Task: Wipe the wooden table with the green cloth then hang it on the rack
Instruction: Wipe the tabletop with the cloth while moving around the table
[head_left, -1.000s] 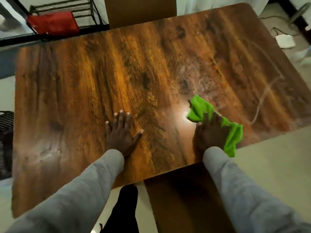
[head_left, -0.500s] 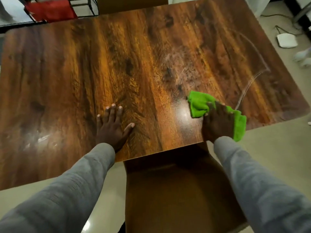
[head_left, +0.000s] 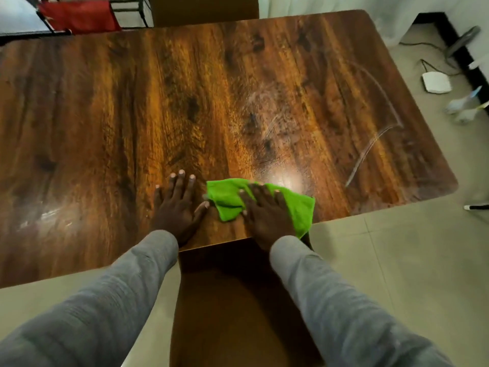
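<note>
My one camera rides on my head, looking steeply down and forward, close over the wooden table, somewhat blurred.

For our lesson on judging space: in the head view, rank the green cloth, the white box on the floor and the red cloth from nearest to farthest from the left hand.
From the left hand:
1. Green cloth, just to its right on the table.
2. Red cloth, beyond the table's far left edge.
3. White box, on the floor far right.
</note>
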